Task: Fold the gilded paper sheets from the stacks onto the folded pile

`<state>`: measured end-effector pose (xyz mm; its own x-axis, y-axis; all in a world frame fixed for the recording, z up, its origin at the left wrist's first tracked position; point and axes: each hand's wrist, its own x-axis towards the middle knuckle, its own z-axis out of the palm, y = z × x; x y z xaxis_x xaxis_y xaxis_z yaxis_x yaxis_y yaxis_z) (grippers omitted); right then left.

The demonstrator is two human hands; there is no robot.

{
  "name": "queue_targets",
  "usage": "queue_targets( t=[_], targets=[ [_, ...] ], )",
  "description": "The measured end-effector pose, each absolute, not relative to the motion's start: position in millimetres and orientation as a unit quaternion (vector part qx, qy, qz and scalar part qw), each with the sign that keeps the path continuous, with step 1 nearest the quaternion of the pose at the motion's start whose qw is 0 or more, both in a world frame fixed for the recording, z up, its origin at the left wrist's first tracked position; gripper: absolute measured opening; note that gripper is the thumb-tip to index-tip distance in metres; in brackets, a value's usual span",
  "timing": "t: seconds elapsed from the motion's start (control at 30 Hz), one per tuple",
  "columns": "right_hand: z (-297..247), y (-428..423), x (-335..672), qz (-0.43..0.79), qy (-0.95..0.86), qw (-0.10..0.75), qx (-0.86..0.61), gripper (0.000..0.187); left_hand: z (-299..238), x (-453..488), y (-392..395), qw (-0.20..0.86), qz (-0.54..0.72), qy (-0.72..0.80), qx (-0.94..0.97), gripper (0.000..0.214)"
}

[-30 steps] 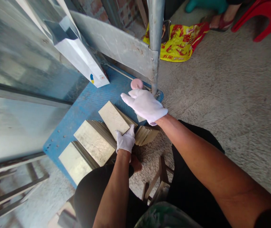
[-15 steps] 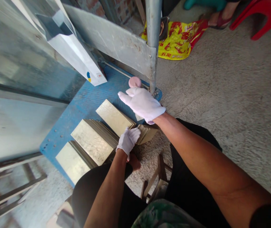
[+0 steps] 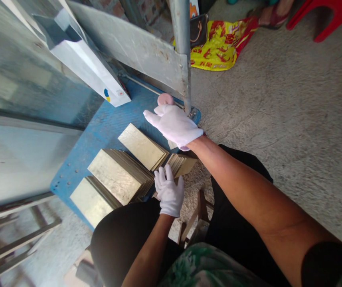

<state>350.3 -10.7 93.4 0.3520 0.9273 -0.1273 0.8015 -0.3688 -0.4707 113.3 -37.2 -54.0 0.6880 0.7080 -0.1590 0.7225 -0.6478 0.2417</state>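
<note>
Both hands wear white gloves. My left hand [image 3: 171, 193], fingers spread, is over the near edge of the blue board [image 3: 93, 135], beside stacks of flat, pale gold rectangular plates. The nearest are the leaning plates [image 3: 178, 164] and the low stack [image 3: 142, 145]; two thicker stacks, a middle stack [image 3: 115, 173] and a left stack [image 3: 91, 201], lie further left. My right hand [image 3: 175, 124] hovers at the board's right end with fingers stretched out. Its fingers are close to a round pink object [image 3: 165, 99]; I cannot tell whether they touch. A small pale piece [image 3: 172, 144] shows under its wrist.
A white paper bag [image 3: 89, 67] stands on the board's far side. A metal post [image 3: 182, 48] and panel [image 3: 135, 48] border the back. Beyond lie a yellow bag [image 3: 218, 48], a person's foot [image 3: 274, 16] and a red stool [image 3: 323, 16]. A wooden stool [image 3: 199, 211] sits below.
My left hand has moved right and toward me, and its fingers have spread apart. My right hand keeps nearly the same pose by the pink object. The view has shifted slightly.
</note>
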Motion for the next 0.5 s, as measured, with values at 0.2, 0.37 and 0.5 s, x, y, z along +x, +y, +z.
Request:
queue_targets(
  t=[0.2, 0.37, 0.5],
  targets=[
    [87.6, -10.6, 351.1, 0.180, -0.521, 0.179, -0.815, 0.040, -68.5, 107.1, -58.4, 0.048, -0.168, 0.303, 0.937, 0.081],
    [88.6, -7.0, 350.0, 0.204, -0.475, 0.216, -0.828, 0.043, -74.0, 108.0, -54.1, 0.046, -0.216, 0.291, 0.931, 0.079],
    [89.1, -5.2, 348.4, 0.207, -0.460, 0.229, -0.833, 0.043, -72.7, 109.3, -55.6, 0.054, -0.218, 0.286, 0.932, 0.081]
  ],
)
